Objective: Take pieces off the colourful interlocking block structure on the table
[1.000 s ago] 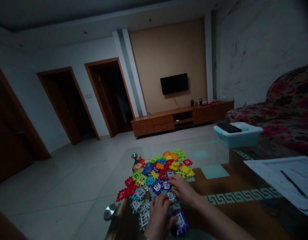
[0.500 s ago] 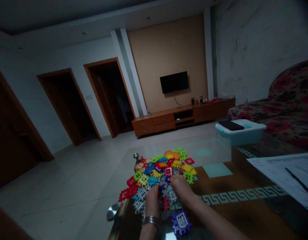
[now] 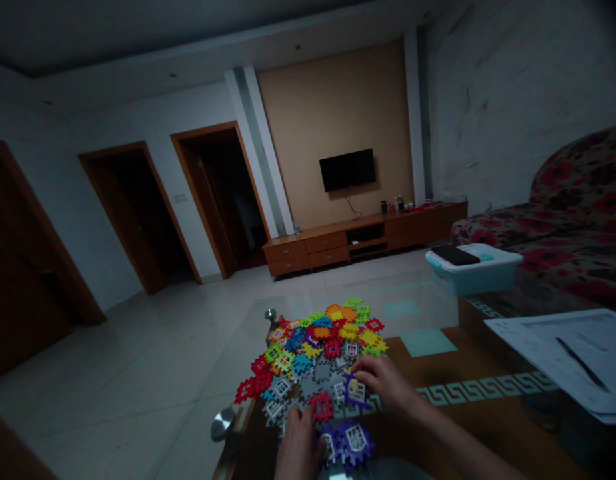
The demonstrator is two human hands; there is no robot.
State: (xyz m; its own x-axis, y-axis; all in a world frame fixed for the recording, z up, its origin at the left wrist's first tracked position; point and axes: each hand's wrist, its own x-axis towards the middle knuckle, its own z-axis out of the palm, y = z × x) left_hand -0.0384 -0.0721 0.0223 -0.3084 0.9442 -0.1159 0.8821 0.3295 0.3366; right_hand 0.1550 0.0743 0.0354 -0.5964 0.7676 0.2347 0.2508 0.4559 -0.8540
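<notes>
My right hand (image 3: 388, 383) pinches a purple notched building block (image 3: 357, 393) with a window insert, tilted up at the pile's near right side. My left hand (image 3: 297, 443) is at the near edge, its fingers closed at another purple block (image 3: 329, 447), which is partly hidden by the hand. Beside that one, a purple block with a white window frame (image 3: 357, 439) lies on the glass table (image 3: 438, 433). A red block (image 3: 321, 405) is just beyond my left fingertips. Grey blocks (image 3: 322, 370) and many other colours spread out in a heap beyond both hands.
At the right lie white papers (image 3: 538, 333) with a dark pen (image 3: 582, 363). A teal lidded box (image 3: 475, 277) with a black phone-like object (image 3: 455, 255) on top stands farther back. Round metal table fittings (image 3: 223, 424) line the left edge. A floral sofa (image 3: 578, 220) is at the far right.
Both hands have drawn back from the middle of the pile, each with a purple block. My left hand came nearer to the purple block at the front; my right moved right.
</notes>
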